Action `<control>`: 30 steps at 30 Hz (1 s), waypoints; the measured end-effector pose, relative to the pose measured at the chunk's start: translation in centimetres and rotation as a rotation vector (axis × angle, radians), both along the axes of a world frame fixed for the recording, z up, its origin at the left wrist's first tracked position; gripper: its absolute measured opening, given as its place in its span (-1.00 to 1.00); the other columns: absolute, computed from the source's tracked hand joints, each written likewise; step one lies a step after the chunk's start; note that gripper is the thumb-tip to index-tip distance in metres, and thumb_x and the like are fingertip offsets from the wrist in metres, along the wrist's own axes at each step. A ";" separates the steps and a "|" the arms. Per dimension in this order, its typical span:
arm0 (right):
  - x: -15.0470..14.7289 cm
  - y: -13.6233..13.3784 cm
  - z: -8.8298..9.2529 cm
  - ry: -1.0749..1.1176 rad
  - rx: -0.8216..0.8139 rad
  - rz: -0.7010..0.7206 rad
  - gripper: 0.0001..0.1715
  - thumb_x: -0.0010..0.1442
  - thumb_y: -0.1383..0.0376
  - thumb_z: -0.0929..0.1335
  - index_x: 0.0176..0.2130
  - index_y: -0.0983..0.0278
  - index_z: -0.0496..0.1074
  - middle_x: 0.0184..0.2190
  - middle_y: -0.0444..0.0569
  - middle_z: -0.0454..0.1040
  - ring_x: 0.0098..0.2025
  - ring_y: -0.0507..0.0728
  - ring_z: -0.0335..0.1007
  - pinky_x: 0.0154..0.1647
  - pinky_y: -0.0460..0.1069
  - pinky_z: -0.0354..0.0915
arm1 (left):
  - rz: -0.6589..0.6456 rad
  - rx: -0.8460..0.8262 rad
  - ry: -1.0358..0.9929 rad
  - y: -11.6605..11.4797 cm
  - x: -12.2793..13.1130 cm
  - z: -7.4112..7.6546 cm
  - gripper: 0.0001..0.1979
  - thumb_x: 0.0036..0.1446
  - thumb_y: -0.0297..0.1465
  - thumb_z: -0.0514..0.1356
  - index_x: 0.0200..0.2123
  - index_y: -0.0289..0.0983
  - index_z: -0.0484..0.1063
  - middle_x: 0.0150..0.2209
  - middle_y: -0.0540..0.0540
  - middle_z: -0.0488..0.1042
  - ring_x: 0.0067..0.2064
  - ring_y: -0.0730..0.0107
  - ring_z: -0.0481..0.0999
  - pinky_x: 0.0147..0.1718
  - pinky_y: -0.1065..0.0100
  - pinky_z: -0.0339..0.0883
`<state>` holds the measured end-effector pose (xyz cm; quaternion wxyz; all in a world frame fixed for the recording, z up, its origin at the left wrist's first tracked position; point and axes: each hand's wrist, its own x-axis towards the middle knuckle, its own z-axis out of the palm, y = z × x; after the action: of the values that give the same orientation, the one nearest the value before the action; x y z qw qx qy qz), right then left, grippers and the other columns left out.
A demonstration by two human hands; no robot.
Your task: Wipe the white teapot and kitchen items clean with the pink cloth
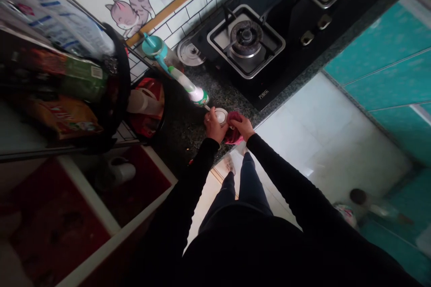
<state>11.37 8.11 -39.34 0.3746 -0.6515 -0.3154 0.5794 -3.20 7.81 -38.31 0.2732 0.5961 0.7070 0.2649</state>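
Near the counter's front edge, my left hand (215,126) has its fingers closed around the rim of a small round white item (221,116), a lid or a cup; its exact kind is unclear. My right hand (243,126) pinches a dark pink cloth (235,136) right beside it. Part of the cloth hangs down between the hands and meets the white item's edge. Just beyond my left fingertips lies a white and green bottle (190,87) with a narrow nozzle.
A black gas stove (266,54) with burners takes up the far counter. A teal container (155,47) and a round metal lid (191,52) stand by the tiled wall. To the left are a rack of packets (81,76) and an open cabinet (158,166) holding a white jug (123,172).
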 end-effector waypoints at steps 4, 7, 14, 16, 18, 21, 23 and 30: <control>2.7 0.2 0.0 0.219 -0.098 -0.393 -0.79 0.02 0.33 0.48 -0.26 0.21 0.51 -0.39 -0.17 0.61 -0.26 0.13 0.58 -0.05 0.07 0.53 | 0.143 -0.007 -0.105 -0.1 1.0 -0.7 0.10 0.02 -0.34 0.44 0.50 -0.40 -0.09 0.36 -0.54 0.18 0.43 -0.22 0.19 0.42 -0.06 0.05; 4.6 -0.8 0.5 0.423 -0.141 -0.521 -0.83 0.10 0.30 0.48 -0.24 0.20 0.48 -0.40 -0.17 0.63 -0.30 0.11 0.61 -0.08 0.07 0.57 | 0.095 0.018 -0.144 -1.3 0.1 -0.1 0.01 0.11 -0.27 0.39 0.50 -0.34 -0.02 0.32 -0.47 0.29 0.36 -0.13 0.31 0.34 -0.01 0.20; 1.2 -3.8 3.4 0.339 0.145 -0.363 -0.50 0.16 0.02 0.48 0.03 0.15 0.46 -0.23 -0.10 0.64 -0.16 0.18 0.61 0.00 0.14 0.57 | -0.099 0.231 0.324 -0.4 -3.2 4.7 -0.29 0.25 -0.07 0.29 0.35 -0.31 0.37 0.23 -0.42 0.37 0.32 -0.20 0.29 0.33 -0.06 0.14; -1.1 -3.9 3.6 0.166 0.196 -0.305 -0.44 0.18 0.00 0.46 0.08 0.17 0.43 -0.12 -0.04 0.61 -0.03 0.21 0.58 0.15 0.18 0.50 | -0.277 0.161 0.377 1.3 -3.0 5.1 -0.31 0.32 -0.06 0.22 0.39 -0.31 0.34 0.18 -0.40 0.43 0.26 -0.17 0.37 0.27 -0.01 0.20; -3.0 -3.7 3.3 -0.036 0.208 -0.304 -0.44 0.18 0.03 0.44 0.08 0.22 0.43 0.02 0.05 0.55 0.12 0.24 0.50 0.30 0.20 0.38 | -0.350 0.048 0.442 2.4 -2.6 4.9 -0.37 0.38 -0.07 0.13 0.38 -0.27 0.36 0.09 -0.37 0.48 0.14 -0.15 0.47 0.15 0.03 0.29; -4.3 -2.5 2.4 -0.227 0.147 -0.348 -0.37 0.13 0.09 0.45 0.13 0.27 0.38 0.16 0.16 0.45 0.23 0.26 0.40 0.39 0.19 0.26 | -0.309 -0.054 0.494 2.6 -1.7 4.1 -0.45 0.42 -0.08 0.06 0.33 -0.18 0.43 0.06 -0.34 0.47 0.01 -0.07 0.54 -0.05 0.14 0.35; -4.2 -1.2 1.9 -0.231 0.112 -0.309 -0.29 0.12 0.09 0.46 0.19 0.26 0.32 0.15 0.14 0.47 0.19 0.24 0.44 0.34 0.15 0.30 | -0.267 -0.071 0.479 1.9 -1.2 3.6 -0.47 0.44 -0.09 0.03 0.31 -0.18 0.43 0.08 -0.32 0.46 -0.04 0.00 0.56 -0.13 0.20 0.35; -2.6 3.5 0.5 -0.161 -0.072 -0.097 -0.38 0.02 -0.03 0.53 -0.03 0.25 0.51 -0.13 0.02 0.64 -0.03 0.23 0.59 0.12 0.10 0.43 | -0.204 -0.088 0.448 0.8 -0.4 3.2 -0.49 0.44 -0.12 0.04 0.30 -0.19 0.42 0.14 -0.27 0.46 -0.02 0.08 0.56 -0.12 0.25 0.33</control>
<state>8.78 11.61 -38.84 0.3521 -0.7235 -0.2916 0.5172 -3.55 8.62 -35.16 0.1607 0.6956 0.6971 0.0663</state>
